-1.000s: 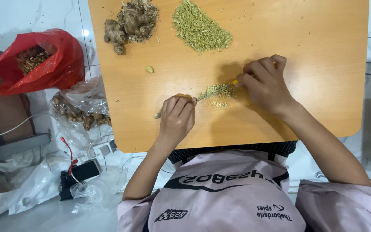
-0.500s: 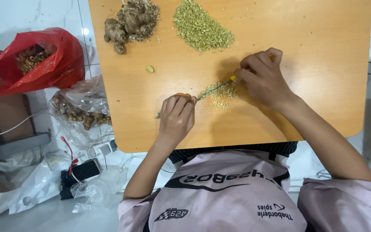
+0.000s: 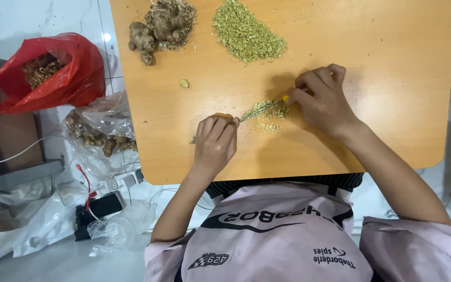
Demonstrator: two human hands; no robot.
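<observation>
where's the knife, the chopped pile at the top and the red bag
knife (image 3: 259, 110), head view, on the blade coated with chopped bits
chopped pile (image 3: 246, 32), head view, on the middle of the green heap
red bag (image 3: 74, 78), head view, on its right-hand side wall

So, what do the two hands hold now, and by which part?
The right hand holds a knife by its yellow handle end. The left hand presses down on a small piece at the blade's tip; the fingers hide it, so its grip cannot be told.

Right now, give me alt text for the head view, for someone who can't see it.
Two hands chop roots on a wooden table: the right hand holds a knife over small chopped bits, the left hand presses down beside it. Behind lie a root pile and a chopped heap.
</observation>
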